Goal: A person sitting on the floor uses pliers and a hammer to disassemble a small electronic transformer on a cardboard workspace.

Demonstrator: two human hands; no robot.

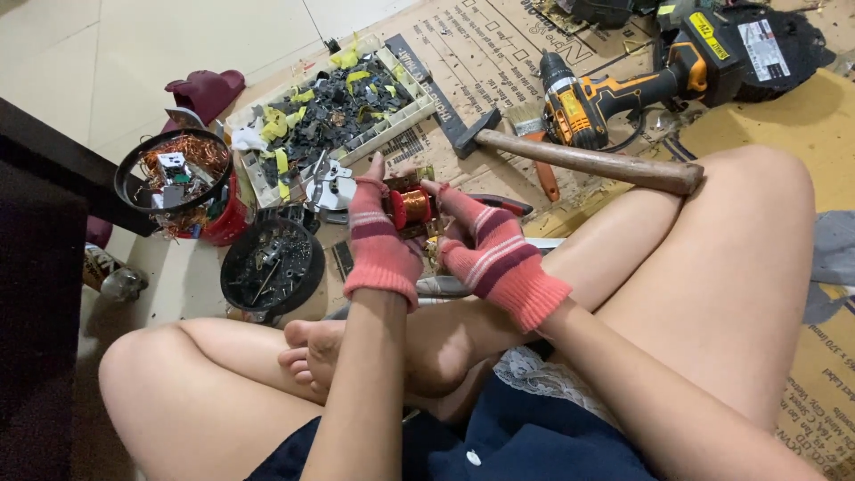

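Both gloved hands, left hand [381, 242] and right hand [495, 258], pinch a copper coil [411, 206] just before the hammer [588, 161]; stripping appears underway, requiring firm grip.

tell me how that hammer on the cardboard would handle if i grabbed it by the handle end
The hammer would probably feel head-heavy: dark metal head, long wooden handle. It looks stiff. The rounded handle might roll a little, though the head should stop it.

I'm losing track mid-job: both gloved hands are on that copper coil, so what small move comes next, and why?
Probably peel wire off the copper coil with the right hand while the left hand steadies it: both hands pinch it, and loose copper wire already sits in the red bucket.
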